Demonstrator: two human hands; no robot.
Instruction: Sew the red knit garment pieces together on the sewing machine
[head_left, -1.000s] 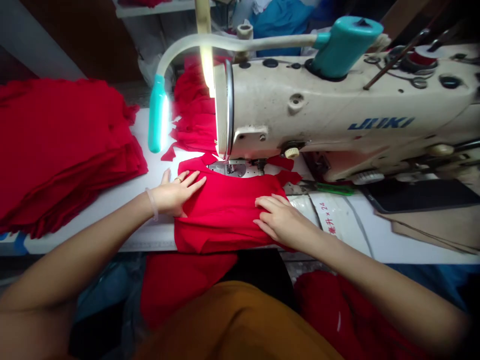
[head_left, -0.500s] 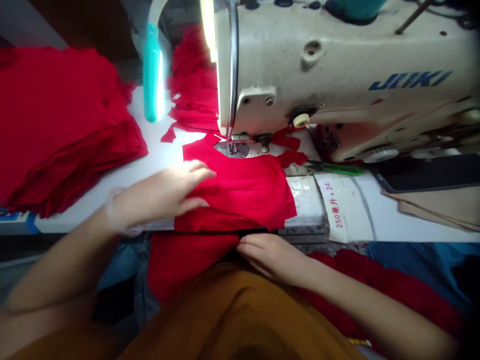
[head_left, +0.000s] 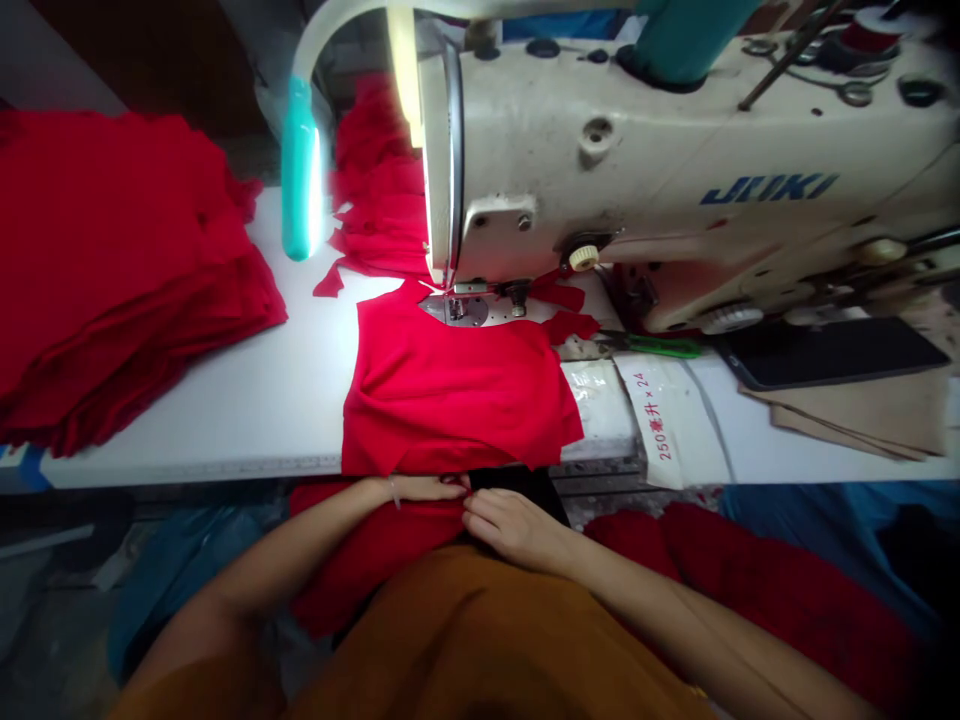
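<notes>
A: What fills the white-topped sewing table [head_left: 240, 410], starting from the left?

B: A thick stack of cut red fabric [head_left: 112, 270] at the upper left, then a slim teal plastic lamp [head_left: 300, 180], lit

A: And what has just changed?

B: Both hands were flat on the table piece a second ago; now they meet at lower centre, over a loose red cloth [head_left: 360, 565] on the lap. The left hand [head_left: 427, 488] has its fingers straight and together at that cloth's upper edge; I can't tell whether they grip it

A: Where is the table piece?

B: Just above the hands, mid-frame: a flat red fabric panel [head_left: 457, 400] with a curved upper edge, untouched. Next, the right hand [head_left: 517, 530] has its fingers curled closed on the lap cloth's edge

A: What does that mean for the work?

B: I'd judge attention has passed from panel to lap cloth. Farther right, the cream metal sewing machine [head_left: 645, 180] and green-handled snips [head_left: 660, 346] have no hand on them
</notes>
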